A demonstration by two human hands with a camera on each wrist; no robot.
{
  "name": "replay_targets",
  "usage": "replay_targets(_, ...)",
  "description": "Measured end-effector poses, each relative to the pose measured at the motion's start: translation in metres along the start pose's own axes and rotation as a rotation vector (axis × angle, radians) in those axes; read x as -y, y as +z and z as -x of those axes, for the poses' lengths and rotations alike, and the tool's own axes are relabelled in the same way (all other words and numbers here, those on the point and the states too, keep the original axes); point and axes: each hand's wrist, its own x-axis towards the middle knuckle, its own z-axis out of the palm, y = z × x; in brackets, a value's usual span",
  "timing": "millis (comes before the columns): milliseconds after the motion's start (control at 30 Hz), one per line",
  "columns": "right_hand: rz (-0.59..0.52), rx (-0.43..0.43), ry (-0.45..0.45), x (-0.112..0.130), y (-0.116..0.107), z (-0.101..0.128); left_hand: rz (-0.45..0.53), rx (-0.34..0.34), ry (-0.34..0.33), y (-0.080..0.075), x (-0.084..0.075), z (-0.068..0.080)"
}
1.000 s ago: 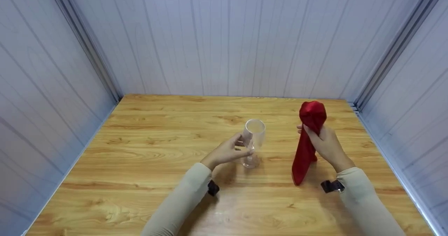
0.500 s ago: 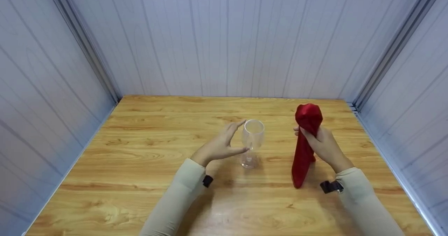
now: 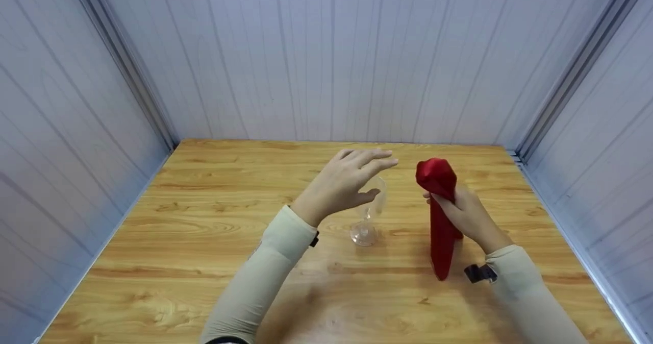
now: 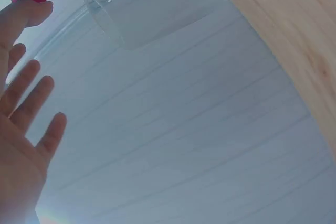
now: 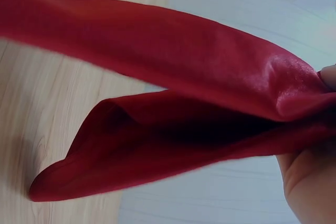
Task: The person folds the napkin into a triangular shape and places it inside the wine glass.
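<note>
A clear stemmed glass [image 3: 363, 234] stands upright on the table, its bowl partly hidden behind my left hand [image 3: 342, 183] in the head view. That hand is raised over the glass with its fingers spread and holds nothing. In the left wrist view the glass bowl [image 4: 163, 9] shows apart from the spread fingers. To the right, my right hand [image 3: 467, 211] grips a red satin cloth [image 3: 443, 237] bunched at its middle. A puffed part of the cloth rises above the fist, and two tails [image 5: 157, 40] hang below toward the table.
The wood-grain table [image 3: 204, 262] is enclosed by a white panelled back wall [image 3: 306, 63] and side walls. A dark wrist camera [image 3: 479, 273] sits under the right sleeve, near the cloth's tails.
My left hand has let go of the glass and risen up and over its rim, fingers spreading. The right hand has shifted slightly left with the red cloth. The glass stays in place.
</note>
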Motion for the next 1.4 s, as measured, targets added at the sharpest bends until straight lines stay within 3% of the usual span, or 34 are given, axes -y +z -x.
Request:
replay_targets(133,0.019,-0.005,-0.064,0.001,0.005,0.0,-0.096,-0.035,0.098,0.001,-0.007,-0.015)
replay_targets(367,0.013,0.048,-0.088,0.003,0.009,-0.003,-0.211,-0.1,0.215,0.009,-0.016,-0.033)
replay_targets(667,0.075,0.105,-0.121,0.004,0.012,-0.003,-0.351,-0.029,0.264,0.009,-0.021,-0.038)
replay_targets(800,0.089,0.116,-0.134,0.004,0.013,-0.004,-0.333,-0.024,0.278,0.01,-0.021,-0.039)
replay_targets(1167,0.118,0.099,-0.19,0.001,0.013,-0.005,-0.183,-0.092,0.326,0.015,-0.018,-0.038)
replay_targets(1400,0.123,0.073,-0.24,0.0,0.014,-0.006,-0.175,-0.104,0.336,0.014,-0.014,-0.035)
